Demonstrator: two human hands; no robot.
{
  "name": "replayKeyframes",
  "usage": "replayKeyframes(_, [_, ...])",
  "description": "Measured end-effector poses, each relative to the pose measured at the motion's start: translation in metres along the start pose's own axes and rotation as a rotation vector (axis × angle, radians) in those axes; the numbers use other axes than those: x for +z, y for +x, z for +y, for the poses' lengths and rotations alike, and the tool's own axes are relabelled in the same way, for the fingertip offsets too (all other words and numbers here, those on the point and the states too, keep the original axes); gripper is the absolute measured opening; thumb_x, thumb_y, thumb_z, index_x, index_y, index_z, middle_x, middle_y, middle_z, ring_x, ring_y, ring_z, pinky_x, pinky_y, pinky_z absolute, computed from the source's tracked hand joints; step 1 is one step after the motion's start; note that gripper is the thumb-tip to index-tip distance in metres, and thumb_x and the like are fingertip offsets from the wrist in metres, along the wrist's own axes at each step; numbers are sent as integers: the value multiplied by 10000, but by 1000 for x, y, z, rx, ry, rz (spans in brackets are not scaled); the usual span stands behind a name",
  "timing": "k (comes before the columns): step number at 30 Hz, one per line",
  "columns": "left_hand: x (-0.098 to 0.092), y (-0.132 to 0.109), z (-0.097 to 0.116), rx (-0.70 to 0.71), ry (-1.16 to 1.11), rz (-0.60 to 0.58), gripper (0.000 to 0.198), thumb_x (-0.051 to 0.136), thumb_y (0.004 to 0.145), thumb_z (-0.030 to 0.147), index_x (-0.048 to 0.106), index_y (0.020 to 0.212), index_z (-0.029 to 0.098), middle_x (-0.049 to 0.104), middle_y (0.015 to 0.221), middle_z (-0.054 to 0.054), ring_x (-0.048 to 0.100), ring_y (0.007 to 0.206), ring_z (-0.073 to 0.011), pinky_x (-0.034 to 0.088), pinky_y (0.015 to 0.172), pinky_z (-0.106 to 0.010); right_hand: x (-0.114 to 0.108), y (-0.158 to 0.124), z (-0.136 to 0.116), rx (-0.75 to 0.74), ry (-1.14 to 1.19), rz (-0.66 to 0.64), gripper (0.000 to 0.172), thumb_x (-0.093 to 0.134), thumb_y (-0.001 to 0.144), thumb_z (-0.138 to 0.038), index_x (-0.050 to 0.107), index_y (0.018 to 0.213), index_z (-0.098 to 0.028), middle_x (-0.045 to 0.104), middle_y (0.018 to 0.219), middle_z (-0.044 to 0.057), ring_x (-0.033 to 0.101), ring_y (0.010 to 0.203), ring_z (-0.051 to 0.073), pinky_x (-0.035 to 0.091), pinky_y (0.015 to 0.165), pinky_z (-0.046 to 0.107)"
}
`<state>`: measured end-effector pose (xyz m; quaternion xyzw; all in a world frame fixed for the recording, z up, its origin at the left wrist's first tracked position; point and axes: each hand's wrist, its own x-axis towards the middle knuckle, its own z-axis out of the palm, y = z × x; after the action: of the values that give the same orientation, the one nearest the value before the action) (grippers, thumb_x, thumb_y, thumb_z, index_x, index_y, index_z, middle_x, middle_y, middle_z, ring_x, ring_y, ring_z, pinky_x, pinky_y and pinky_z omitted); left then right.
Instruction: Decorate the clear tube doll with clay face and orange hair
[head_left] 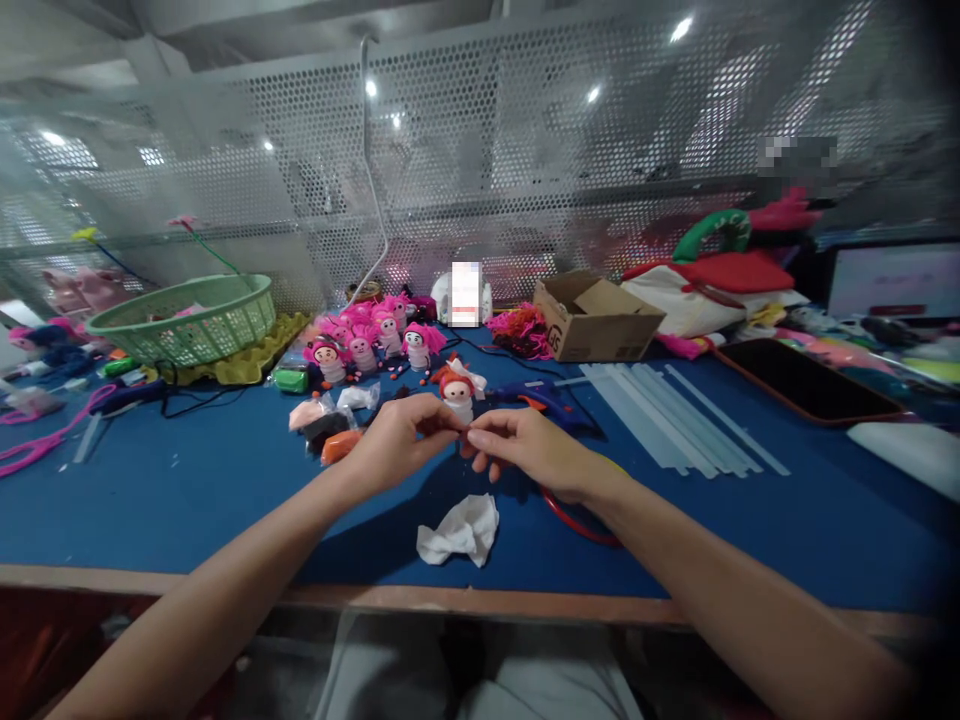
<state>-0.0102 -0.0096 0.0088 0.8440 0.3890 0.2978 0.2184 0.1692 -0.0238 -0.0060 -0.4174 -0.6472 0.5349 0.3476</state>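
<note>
My left hand [409, 437] and my right hand [517, 445] meet over the middle of the table, fingertips pinched together. Whatever lies between them is too small to make out. Just behind my fingers stands a small doll [457, 390] with orange-red hair, a white bow and a pale wrapped body. Beside my left hand lie small plastic-wrapped lumps in peach and black, and an orange lump [341, 446]. A crumpled white tissue [461, 530] rests on the table below my hands. Past my right hand lies a blue glue gun [541, 402].
Several pink-haired dolls [360, 350] stand at the back, left of centre. A green basket [187, 325] is farther left. To the right are a cardboard box [600, 318], translucent glue sticks [660, 418] and a dark tablet-like slab [806, 380]. Scissors [577, 520] with a red handle lie partly under my right forearm.
</note>
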Motion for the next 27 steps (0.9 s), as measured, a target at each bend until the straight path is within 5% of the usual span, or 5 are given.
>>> replayKeyframes(11, [24,-4,-11,-25,-314,76,115,570,741,194,595,825,121,618,764,-48,582,705,-126,475,656,-243,5,6,10,121,237,31,130,598,706,-240,540,698,-125,593,611,0,540,487,62,423,420,167])
replayKeyframes(27, [28,-7,-13,27,-160,128,86,568,752,199,617,782,137,624,736,-47,571,679,-123,458,626,-233,7,7,12,132,249,64,123,595,700,-237,545,690,-125,588,584,-7,535,463,60,417,403,164])
